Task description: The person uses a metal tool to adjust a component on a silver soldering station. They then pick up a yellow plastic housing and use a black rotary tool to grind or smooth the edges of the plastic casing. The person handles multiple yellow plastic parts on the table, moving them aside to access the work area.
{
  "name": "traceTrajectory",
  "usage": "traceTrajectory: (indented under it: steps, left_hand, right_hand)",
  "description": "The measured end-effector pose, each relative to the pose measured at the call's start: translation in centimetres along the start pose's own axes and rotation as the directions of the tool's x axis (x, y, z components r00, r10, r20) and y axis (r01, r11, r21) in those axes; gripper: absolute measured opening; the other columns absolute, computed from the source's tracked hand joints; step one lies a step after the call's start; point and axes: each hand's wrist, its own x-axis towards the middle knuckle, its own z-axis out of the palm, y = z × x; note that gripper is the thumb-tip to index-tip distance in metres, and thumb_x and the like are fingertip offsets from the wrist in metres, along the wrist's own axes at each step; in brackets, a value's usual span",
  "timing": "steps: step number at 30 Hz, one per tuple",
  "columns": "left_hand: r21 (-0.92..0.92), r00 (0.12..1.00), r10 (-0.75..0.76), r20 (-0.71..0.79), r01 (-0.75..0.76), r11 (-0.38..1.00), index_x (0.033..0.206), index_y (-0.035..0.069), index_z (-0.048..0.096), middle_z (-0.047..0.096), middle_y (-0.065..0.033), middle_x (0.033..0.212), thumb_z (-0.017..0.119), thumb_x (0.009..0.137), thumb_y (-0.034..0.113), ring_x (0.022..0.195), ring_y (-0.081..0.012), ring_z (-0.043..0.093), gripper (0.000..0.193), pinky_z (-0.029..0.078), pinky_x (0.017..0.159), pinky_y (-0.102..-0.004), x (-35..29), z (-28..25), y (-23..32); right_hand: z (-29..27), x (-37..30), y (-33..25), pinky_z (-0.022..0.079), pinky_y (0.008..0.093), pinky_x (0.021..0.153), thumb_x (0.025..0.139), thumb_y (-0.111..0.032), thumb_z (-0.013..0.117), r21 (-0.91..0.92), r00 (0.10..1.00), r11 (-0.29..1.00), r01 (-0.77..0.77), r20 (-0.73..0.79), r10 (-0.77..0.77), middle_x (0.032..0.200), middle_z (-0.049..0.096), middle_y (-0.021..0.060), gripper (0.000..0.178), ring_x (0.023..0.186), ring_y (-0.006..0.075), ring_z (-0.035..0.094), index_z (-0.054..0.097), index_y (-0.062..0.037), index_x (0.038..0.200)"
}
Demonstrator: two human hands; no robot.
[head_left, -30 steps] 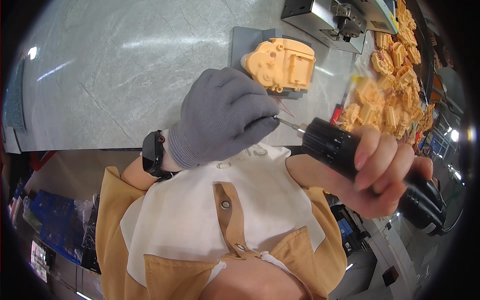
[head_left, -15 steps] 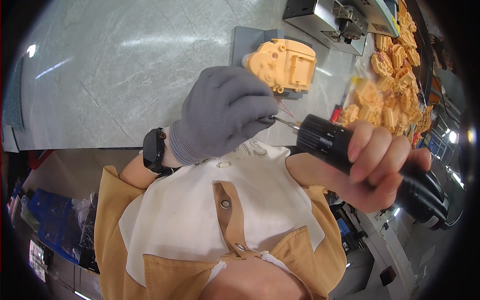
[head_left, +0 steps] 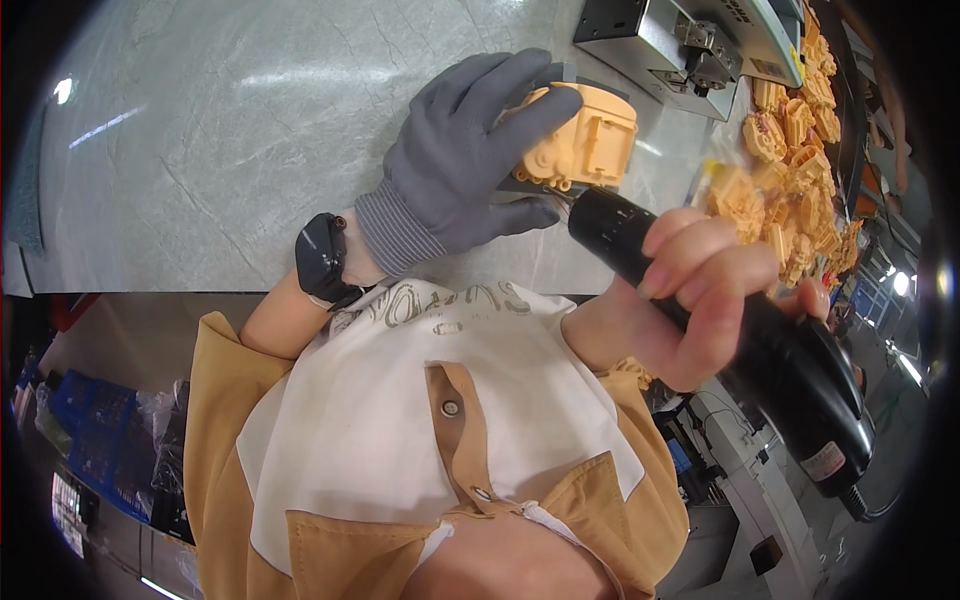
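Note:
A yellow-orange plastic housing [head_left: 605, 142] sits on a grey fixture [head_left: 570, 72] on the table. My left hand [head_left: 455, 155], in a grey knit glove, spans the housing's left side. Its index finger lies across the top, and the thumb extends along the near edge. Bare, my right hand [head_left: 710, 290] is wrapped round a black electric screwdriver [head_left: 790, 385] tilted toward the housing. The thin bit points at the near edge, close to my left thumb. Whether the tip touches a screw is too small to tell.
Many similar yellow-orange plastic parts [head_left: 800, 150] are heaped at the right. A metal box-shaped device [head_left: 645, 50] stands at the back right, beside the heap. The grey marbled tabletop [head_left: 220, 150] stretches to the left, its near edge in front of my body.
My left hand has moved from in front of the housing up onto it, its fingers spreading from a pinch at the bit. The screwdriver has moved left and forward to the housing's near edge.

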Motion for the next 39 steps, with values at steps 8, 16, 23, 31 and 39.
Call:
traceTrajectory:
  steps: [8, 16, 23, 31, 39]
  left_hand:
    - [0.004, 0.999, -0.027, -0.045, 0.027, 1.0, 0.133, 0.019, 0.043, 0.04, -0.0127, 0.134, 0.08, 0.056, 0.031, 0.119, -0.0343, 0.043, 0.086, 0.037, 0.098, -0.044, -0.1, 0.7, 0.0]
    - [-0.027, 0.997, -0.041, -0.064, 0.039, 0.999, 0.131, 0.016, 0.045, 0.042, -0.0138, 0.131, 0.078, 0.059, 0.026, 0.118, -0.034, 0.045, 0.08, 0.037, 0.098, -0.0436, -0.2, 1.0, -0.2]
    - [-0.047, 0.998, -0.021, -0.054, 0.019, 0.999, 0.131, 0.015, 0.045, 0.042, -0.0147, 0.131, 0.076, 0.063, 0.025, 0.118, -0.0342, 0.045, 0.076, 0.038, 0.098, -0.0437, -0.1, 0.9, -0.4]
    - [-0.039, 0.999, -0.006, -0.042, 0.004, 0.999, 0.131, 0.015, 0.045, 0.043, -0.0148, 0.13, 0.076, 0.064, 0.026, 0.118, -0.034, 0.045, 0.075, 0.038, 0.098, -0.0435, 0.0, 0.7, -0.4]
    - [-0.053, 0.999, -0.009, -0.032, 0.007, 0.999, 0.131, 0.015, 0.044, 0.044, -0.0128, 0.13, 0.078, 0.06, 0.025, 0.118, -0.0337, 0.044, 0.079, 0.037, 0.099, -0.0436, 0.0, 0.8, -0.4]
  right_hand:
    - [0.3, 0.0, 1.3, 0.044, 0.0356, 0.044, 0.082, 0.0, 0.049, 0.105, 0.988, 0.994, 0.044, -0.154, -0.027, 0.064, 0.048, 0.0061, 0.057, 0.043, 0.0183, 0.046, 0.025, -0.0132, 0.132]
    - [-0.1, 0.0, 1.8, 0.044, 0.0348, 0.045, 0.082, -0.001, 0.047, 0.151, 0.99, 0.988, 0.023, -0.142, -0.001, 0.064, 0.047, 0.0053, 0.057, 0.044, 0.0176, 0.045, 0.025, -0.0133, 0.133]
    - [-0.5, 0.1, 1.7, 0.044, 0.0354, 0.046, 0.082, 0.0, 0.046, 0.146, 0.993, 0.989, 0.022, -0.118, -0.005, 0.065, 0.047, 0.0065, 0.057, 0.045, 0.0188, 0.046, 0.026, -0.013, 0.133]
    - [-0.5, 0.2, 1.6, 0.045, 0.0359, 0.045, 0.081, -0.001, 0.047, 0.119, 0.993, 0.993, -0.001, -0.12, 0.015, 0.066, 0.048, 0.0075, 0.058, 0.044, 0.0203, 0.047, 0.023, -0.0119, 0.133]
    - [-0.3, 0.4, 1.7, 0.045, 0.0356, 0.044, 0.082, -0.001, 0.05, 0.063, 0.995, 0.998, 0.008, -0.102, -0.001, 0.066, 0.05, 0.0093, 0.059, 0.044, 0.021, 0.048, 0.021, -0.0088, 0.132]
